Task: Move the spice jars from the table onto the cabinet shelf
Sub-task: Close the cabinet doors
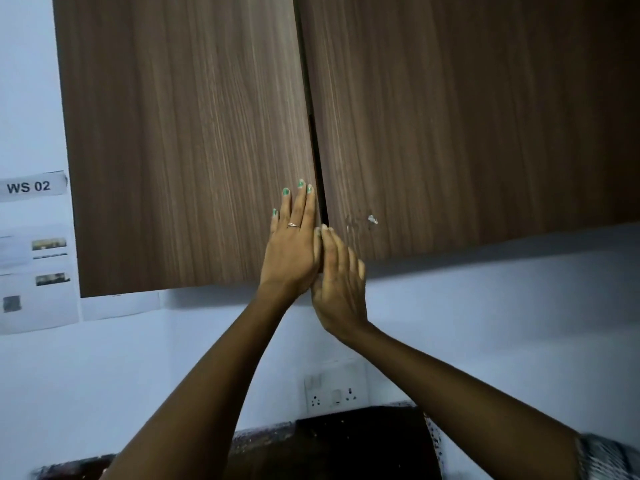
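No spice jars are in view, and the cabinet shelf is hidden behind two brown wood-grain doors. My left hand (292, 249) lies flat on the left cabinet door (187, 143), fingers straight, next to the dark seam between the doors. My right hand (341, 284) reaches up beside it, its fingertips touching the seam at the edge of the right cabinet door (467, 116). Neither hand holds anything. The gap between the doors is narrow and dark.
A white wall runs below the cabinet, with a double socket (334, 393) on it. Papers and a "WS 02" label (29, 187) are stuck to the wall at the left. A dark countertop (329, 441) lies at the bottom edge.
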Demonstrator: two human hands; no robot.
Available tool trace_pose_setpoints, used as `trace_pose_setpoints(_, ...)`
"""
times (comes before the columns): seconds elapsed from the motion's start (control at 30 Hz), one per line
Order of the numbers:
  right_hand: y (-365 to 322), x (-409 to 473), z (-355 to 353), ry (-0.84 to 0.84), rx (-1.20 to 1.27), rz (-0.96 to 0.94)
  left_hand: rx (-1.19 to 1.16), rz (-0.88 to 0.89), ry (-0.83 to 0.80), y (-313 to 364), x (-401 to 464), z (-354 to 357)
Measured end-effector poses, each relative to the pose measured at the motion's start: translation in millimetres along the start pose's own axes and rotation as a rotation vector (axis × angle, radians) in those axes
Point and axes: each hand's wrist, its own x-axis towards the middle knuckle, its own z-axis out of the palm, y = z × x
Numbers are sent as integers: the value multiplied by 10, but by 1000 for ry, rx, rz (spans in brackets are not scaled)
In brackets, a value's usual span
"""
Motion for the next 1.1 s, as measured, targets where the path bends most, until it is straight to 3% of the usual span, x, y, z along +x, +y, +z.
trace_pose_setpoints(0.27, 452, 211, 186, -311, -402, -148, 178, -7, -216, -214, -111, 302)
trace_pose_setpoints(0.73, 887, 322, 318, -536, -341, -199, 445, -92, -354, -295, -22, 795)
trace_pose_setpoints(1.1, 1092, 253, 512, -459, -354, -252, 472, -113, -290, -316, -4, 986)
